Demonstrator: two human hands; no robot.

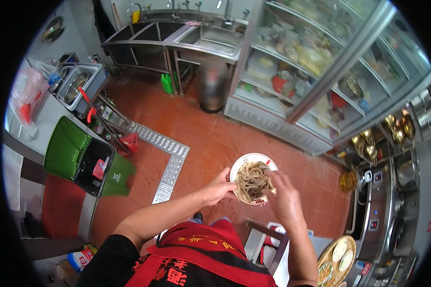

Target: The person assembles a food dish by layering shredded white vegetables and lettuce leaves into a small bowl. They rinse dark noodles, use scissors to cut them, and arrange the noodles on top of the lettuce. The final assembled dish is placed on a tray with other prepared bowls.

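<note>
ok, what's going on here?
Someone in a red apron is holding a white dish of brownish strips above the red tiled floor. The left hand grips its left rim; the right hand is at its right side, contact unclear. A green bin stands open to the left.

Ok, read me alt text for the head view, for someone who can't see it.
A person's left hand holds a plate of brownish food strips above a red tiled floor, the right hand at the plate's right edge. Around them: an open green bin, metal sinks and a glass-door fridge.
</note>
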